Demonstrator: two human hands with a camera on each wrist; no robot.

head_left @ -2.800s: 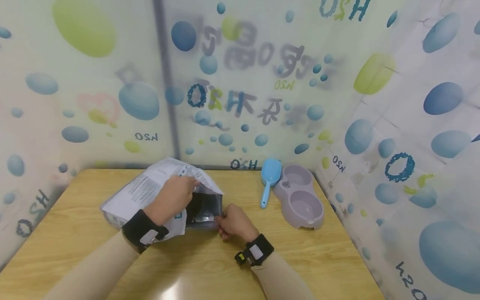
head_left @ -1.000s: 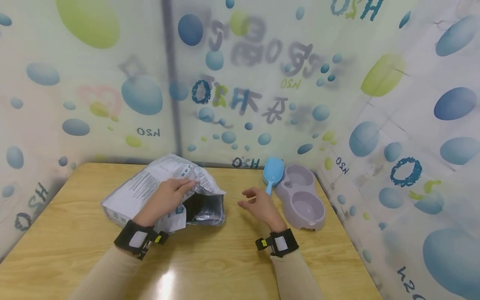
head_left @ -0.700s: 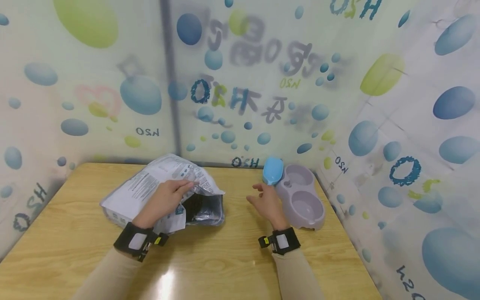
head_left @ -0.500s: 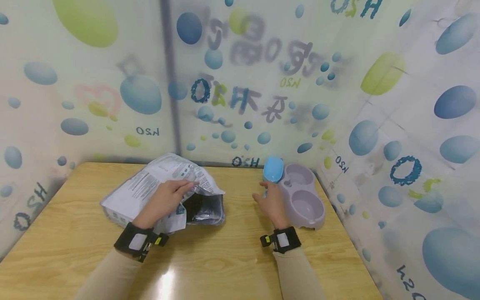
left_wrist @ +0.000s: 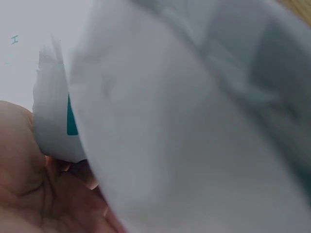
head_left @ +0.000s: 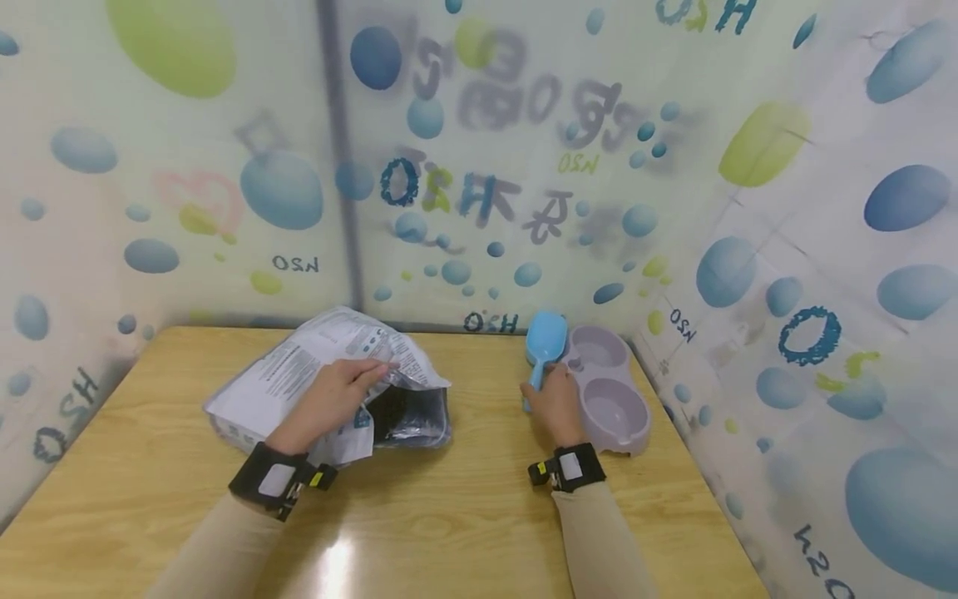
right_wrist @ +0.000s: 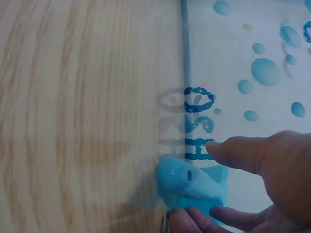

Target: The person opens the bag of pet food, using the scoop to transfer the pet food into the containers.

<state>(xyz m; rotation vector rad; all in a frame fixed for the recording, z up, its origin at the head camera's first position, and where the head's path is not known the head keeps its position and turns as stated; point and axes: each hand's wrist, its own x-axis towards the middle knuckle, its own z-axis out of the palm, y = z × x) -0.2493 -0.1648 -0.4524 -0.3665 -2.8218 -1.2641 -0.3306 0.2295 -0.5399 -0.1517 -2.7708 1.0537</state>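
Note:
A white printed bag with a silvery lining lies at the left of the table, its mouth gaping to the right and dark inside. My left hand pinches the upper edge of that mouth; in the left wrist view the bag's white film covers most of the picture. On the right, my right hand is at the handle of a light blue scoop, thumb on one side and fingers on the other. The right wrist view shows the thumb spread away from the scoop's handle, with the fingertips close below it.
A greyish-purple double pet bowl stands just right of the scoop, near my right hand. The wooden table meets patterned walls at the back and sides.
My right hand has left the right corner of the bag's mouth and moved right to the scoop's handle. The left hand keeps its hold on the bag's edge.

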